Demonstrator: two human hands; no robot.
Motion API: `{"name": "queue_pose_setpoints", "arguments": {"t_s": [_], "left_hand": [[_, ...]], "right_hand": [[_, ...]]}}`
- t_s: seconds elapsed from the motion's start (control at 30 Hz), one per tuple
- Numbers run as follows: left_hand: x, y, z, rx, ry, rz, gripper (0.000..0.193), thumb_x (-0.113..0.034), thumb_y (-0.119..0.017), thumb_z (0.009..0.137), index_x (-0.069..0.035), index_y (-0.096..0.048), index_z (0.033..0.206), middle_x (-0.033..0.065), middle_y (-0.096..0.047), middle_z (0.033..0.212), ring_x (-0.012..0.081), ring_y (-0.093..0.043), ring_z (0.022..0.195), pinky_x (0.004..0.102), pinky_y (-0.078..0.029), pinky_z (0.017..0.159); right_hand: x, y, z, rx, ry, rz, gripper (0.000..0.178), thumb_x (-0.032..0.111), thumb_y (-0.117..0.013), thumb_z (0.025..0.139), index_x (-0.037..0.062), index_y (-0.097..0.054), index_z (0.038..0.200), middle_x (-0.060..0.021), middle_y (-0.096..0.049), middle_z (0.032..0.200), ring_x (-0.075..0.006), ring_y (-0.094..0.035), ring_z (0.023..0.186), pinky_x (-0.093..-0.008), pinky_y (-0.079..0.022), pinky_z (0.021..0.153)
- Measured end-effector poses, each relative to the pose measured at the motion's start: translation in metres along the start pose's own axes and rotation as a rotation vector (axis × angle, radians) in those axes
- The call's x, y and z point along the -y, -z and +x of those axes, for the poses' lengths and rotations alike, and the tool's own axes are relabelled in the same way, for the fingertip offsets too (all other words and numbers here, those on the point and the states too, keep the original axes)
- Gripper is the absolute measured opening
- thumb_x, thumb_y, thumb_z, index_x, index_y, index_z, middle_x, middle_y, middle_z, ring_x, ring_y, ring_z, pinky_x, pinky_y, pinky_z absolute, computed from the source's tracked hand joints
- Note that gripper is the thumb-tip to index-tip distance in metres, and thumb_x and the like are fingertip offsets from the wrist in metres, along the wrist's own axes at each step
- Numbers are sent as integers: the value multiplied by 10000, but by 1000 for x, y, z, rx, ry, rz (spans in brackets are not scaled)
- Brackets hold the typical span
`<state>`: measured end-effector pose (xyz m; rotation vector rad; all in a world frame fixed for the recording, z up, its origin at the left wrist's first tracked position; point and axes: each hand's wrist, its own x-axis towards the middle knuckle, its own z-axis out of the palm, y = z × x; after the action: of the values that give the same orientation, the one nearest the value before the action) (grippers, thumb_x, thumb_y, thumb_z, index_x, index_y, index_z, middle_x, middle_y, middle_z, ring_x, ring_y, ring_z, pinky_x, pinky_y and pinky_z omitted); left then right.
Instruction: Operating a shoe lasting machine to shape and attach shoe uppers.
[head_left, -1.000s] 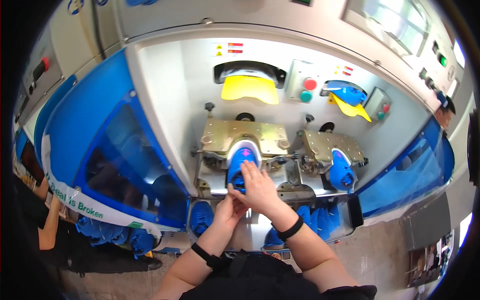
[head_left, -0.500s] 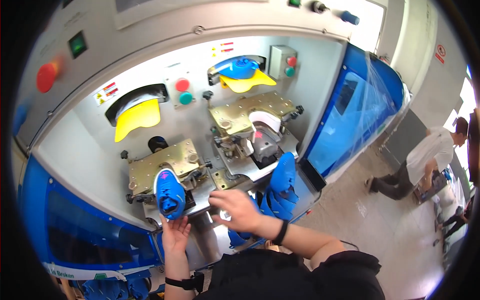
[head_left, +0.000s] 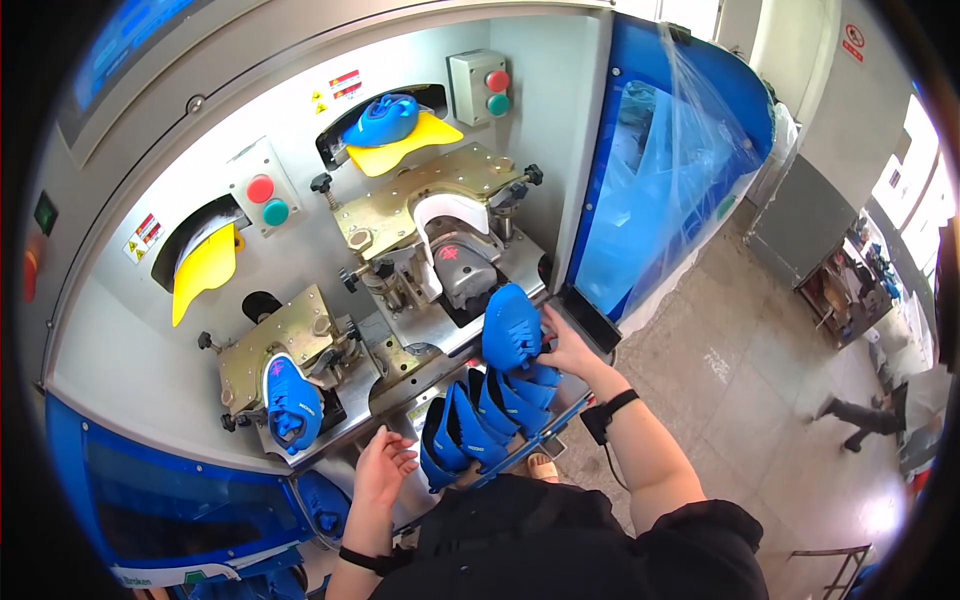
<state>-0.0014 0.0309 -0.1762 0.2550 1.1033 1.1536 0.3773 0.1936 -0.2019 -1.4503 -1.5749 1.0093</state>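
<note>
At the right end of the machine's front ledge, my right hand [head_left: 572, 345] closes thumb and fingers on the edge of a blue shoe upper [head_left: 511, 328], which leans toe-up. Below it several more blue uppers [head_left: 470, 425] stand in a row, overlapping. My left hand [head_left: 385, 468] is loosely curled, with its fingers apart and nothing seen in it. It lies beside and below another blue upper [head_left: 294, 408] with a pink mark, set on the left press station. The right station's grey heel mould [head_left: 466, 277], with a red mark, has no upper on it.
Brass-coloured clamp plates [head_left: 430, 195] with black knobs fill the machine bay. Behind are yellow flaps [head_left: 207, 270], one bearing a blue upper [head_left: 385, 122], and red-and-green button boxes [head_left: 480, 88]. A plastic-wrapped blue side panel [head_left: 655, 170] and a black tray [head_left: 590, 318] border the right.
My right hand has gone from the middle of the ledge to the right-hand upper and gripped it. My left hand has drawn away from the upper on the left station. The view has shifted.
</note>
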Motion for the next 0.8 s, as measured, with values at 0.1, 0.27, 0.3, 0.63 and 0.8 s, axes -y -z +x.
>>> {"name": "queue_pose_setpoints", "arguments": {"t_s": [0.1, 0.27, 0.3, 0.63, 0.8], "left_hand": [[-1, -25, 5, 63, 5, 7, 307, -357, -519, 1014, -67, -608, 967, 115, -687, 884, 242, -681, 762, 371, -557, 661], [8, -27, 4, 55, -21, 59, 304, -352, -526, 1009, -55, -589, 986, 123, -676, 876, 230, -682, 746, 345, -567, 632], [9, -22, 3, 28, -32, 87, 304, -351, -528, 1007, -53, -583, 989, 121, -672, 870, 222, -680, 744, 337, -566, 627], [55, 20, 22, -196, -346, 721, 329, -247, -710, 896, -25, -575, 1098, 131, -660, 987, 220, -662, 865, 305, -535, 777], [58, -7, 14, -64, -609, 1176, 873, -332, -893, 658, -35, -457, 1354, 191, -543, 1297, 325, -544, 1214, 413, -436, 1036]], "right_hand": [[10, 2, 4, 153, 54, 39, 816, 139, -787, 661, 44, -441, 1394, -142, -641, 1120, -214, -627, 899, -343, -524, 807], [34, 46, -30, -28, 227, 232, 677, 203, -883, 688, 17, -494, 1210, -70, -591, 1063, -172, -566, 1009, -327, -476, 898], [42, 57, -36, -154, 267, 156, 667, 191, -879, 700, 25, -491, 1217, -97, -610, 1023, -181, -582, 1002, -345, -484, 879], [15, 3, -18, -303, -37, -509, 554, 371, -777, 798, 80, -526, 1197, -209, -690, 875, -416, -664, 850, -485, -521, 743], [-12, -12, -8, -33, -82, -544, 396, 414, -552, 955, 58, -609, 1120, -231, -686, 872, -420, -659, 875, -512, -511, 777]]}}
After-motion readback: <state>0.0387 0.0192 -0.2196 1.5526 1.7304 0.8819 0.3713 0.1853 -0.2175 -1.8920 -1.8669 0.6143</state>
